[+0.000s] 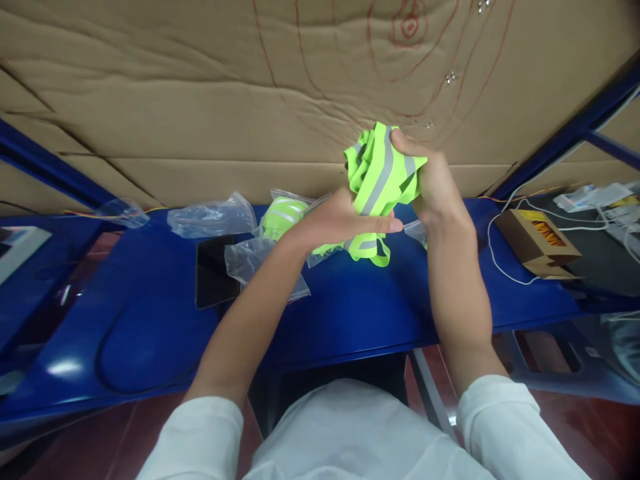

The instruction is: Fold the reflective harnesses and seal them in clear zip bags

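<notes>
While the right hand (434, 183) grips the bunched reflective vest (380, 175) above the blue table (350, 313), the left hand (340, 220), fingers extended, presses flat beneath it: folding appears under way, and further compacting likely needs both palms. Behind, one clear bag (280, 215) holds a packed vest; another bag (213, 217) lies empty.

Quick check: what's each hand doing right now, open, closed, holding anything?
Left hand: open, flat fingers pressed against the neon yellow vest.
Right hand: closed, gripping the same vest bundle.
</notes>
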`<action>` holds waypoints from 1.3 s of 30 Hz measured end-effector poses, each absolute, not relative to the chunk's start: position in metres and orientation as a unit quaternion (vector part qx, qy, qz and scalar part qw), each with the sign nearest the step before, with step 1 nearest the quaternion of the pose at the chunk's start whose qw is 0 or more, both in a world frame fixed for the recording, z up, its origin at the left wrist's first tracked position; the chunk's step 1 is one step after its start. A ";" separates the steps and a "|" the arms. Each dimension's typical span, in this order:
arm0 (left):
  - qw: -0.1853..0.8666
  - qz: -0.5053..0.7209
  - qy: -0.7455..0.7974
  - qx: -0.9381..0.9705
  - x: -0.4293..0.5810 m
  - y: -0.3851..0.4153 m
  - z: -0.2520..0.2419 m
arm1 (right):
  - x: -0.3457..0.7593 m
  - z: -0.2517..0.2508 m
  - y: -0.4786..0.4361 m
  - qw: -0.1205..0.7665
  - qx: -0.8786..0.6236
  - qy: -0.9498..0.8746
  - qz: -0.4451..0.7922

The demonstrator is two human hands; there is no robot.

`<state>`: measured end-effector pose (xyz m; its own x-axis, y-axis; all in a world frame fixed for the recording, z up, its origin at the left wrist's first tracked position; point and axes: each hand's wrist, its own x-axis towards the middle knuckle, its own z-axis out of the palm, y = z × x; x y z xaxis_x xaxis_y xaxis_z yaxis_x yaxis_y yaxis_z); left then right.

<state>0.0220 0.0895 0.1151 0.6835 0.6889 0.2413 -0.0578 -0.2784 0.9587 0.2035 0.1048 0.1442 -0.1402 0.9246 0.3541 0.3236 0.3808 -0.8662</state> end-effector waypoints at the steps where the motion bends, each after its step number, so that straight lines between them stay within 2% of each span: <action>1: 0.569 0.340 0.218 0.716 0.022 0.090 0.115 | 0.203 0.142 0.106 0.471 -0.464 -0.690 0.295; 6: 0.598 0.380 0.249 0.660 0.021 0.093 0.115 | 0.195 0.138 0.092 0.551 -0.502 -0.660 0.098; 8: 0.611 0.377 0.245 0.652 0.017 0.093 0.118 | 0.191 0.143 0.081 0.538 -0.493 -0.682 0.040; 14: 0.600 0.355 0.237 0.676 -0.001 0.089 0.135 | 0.196 0.166 0.053 0.476 -0.407 -0.779 0.027; 18: 0.602 0.341 0.227 0.685 -0.008 0.087 0.141 | 0.205 0.173 0.043 0.396 -0.405 -0.823 0.043; 23: 0.646 0.232 0.134 0.715 -0.013 0.090 0.146 | 0.214 0.180 0.034 0.319 -0.342 -0.883 0.044; 27: 0.644 0.231 0.142 0.715 -0.019 0.087 0.151 | 0.215 0.186 0.030 0.336 -0.357 -0.871 0.034; 30: 0.565 0.233 0.260 0.748 -0.027 0.088 0.153 | 0.221 0.186 0.035 0.351 -0.370 -0.858 0.056; 32: 0.472 0.275 0.373 0.750 -0.032 0.090 0.154 | 0.229 0.180 0.043 0.332 -0.397 -0.851 0.094; 34: 0.317 0.392 0.447 0.739 -0.034 0.091 0.155 | 0.237 0.171 0.054 0.313 -0.426 -0.836 0.148; 36: 0.146 0.497 0.444 0.731 -0.032 0.088 0.156 | 0.242 0.160 0.066 0.306 -0.439 -0.821 0.200; 37: 0.106 0.512 0.418 0.743 -0.030 0.084 0.157 | 0.243 0.156 0.071 0.305 -0.437 -0.817 0.220; 39: 0.156 0.473 0.362 0.788 -0.023 0.075 0.158 | 0.242 0.149 0.080 0.316 -0.433 -0.808 0.244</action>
<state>-0.0234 0.0750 0.1584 0.2905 0.7171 0.6335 0.4224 -0.6902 0.5875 0.2420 0.0797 0.1488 -0.4250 0.8545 0.2986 0.5465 0.5052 -0.6679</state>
